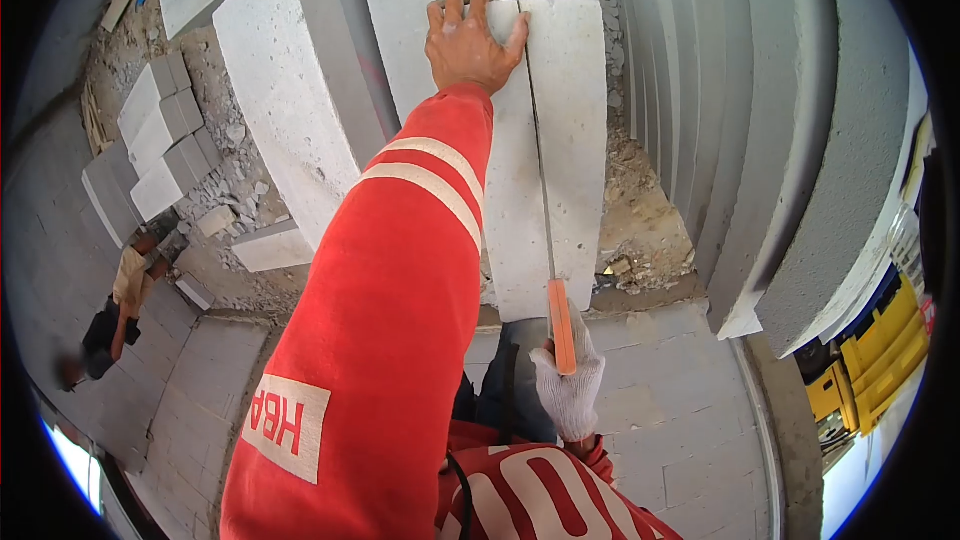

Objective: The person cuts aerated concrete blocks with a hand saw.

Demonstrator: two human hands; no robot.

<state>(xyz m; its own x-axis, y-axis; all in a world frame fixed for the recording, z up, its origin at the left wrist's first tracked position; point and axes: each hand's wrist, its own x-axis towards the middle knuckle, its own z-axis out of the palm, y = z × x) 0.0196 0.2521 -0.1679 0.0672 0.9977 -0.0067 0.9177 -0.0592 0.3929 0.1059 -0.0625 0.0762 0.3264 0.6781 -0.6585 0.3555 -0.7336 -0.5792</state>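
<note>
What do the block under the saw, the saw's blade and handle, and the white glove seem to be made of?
Block: pale, matte and pitted, probably aerated concrete.
Saw blade: thin, straight and grey, likely steel, though seen nearly edge-on.
Saw handle: smooth orange, plastic or painted wood; I can't tell which.
White glove: dull, textured knit, perhaps cotton.

Left arm [400, 260] reaching out long, red-sleeved to the wrist. Left hand [472, 48] bare, palm down, fingers [455, 6] bent and parted, thumb [517, 33] out sideways. Right hand [572, 395] gloved, closer to the torso [560, 490] than the left, curled closed, forearm largely hidden.
</note>
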